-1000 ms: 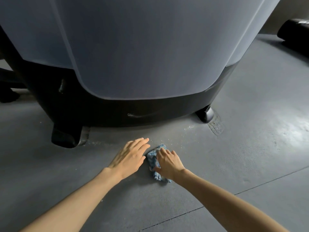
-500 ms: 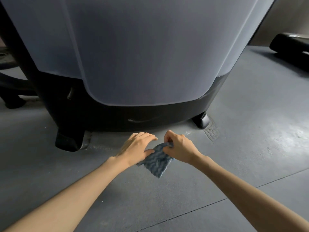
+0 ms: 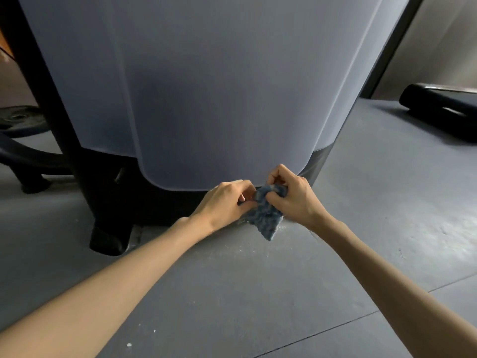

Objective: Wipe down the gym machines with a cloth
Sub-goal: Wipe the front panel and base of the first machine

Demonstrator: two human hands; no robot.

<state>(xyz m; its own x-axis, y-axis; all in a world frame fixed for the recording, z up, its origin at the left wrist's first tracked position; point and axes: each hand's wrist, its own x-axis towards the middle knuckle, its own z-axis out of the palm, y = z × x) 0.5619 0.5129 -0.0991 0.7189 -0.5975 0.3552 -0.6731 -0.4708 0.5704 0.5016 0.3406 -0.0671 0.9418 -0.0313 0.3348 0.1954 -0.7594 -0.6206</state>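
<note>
A gym machine fills the upper view, with a pale grey shroud (image 3: 206,86) over a black base (image 3: 108,192) standing on the floor. A small blue cloth (image 3: 264,217) hangs off the floor in front of the shroud's lower edge. My left hand (image 3: 224,202) pinches the cloth's left side with curled fingers. My right hand (image 3: 291,197) grips its bunched top edge, fingers curled round it. The cloth's lower corner dangles free below both hands.
Grey rubber floor (image 3: 284,293) with white dust specks lies under the hands. A black machine foot (image 3: 108,240) stands at the lower left. Another black machine part (image 3: 444,109) lies at the right, and a weight plate (image 3: 20,120) at the far left.
The cloth went from lying flat on the floor under my right hand to being lifted in both hands. Both hands have risen toward the shroud's lower edge.
</note>
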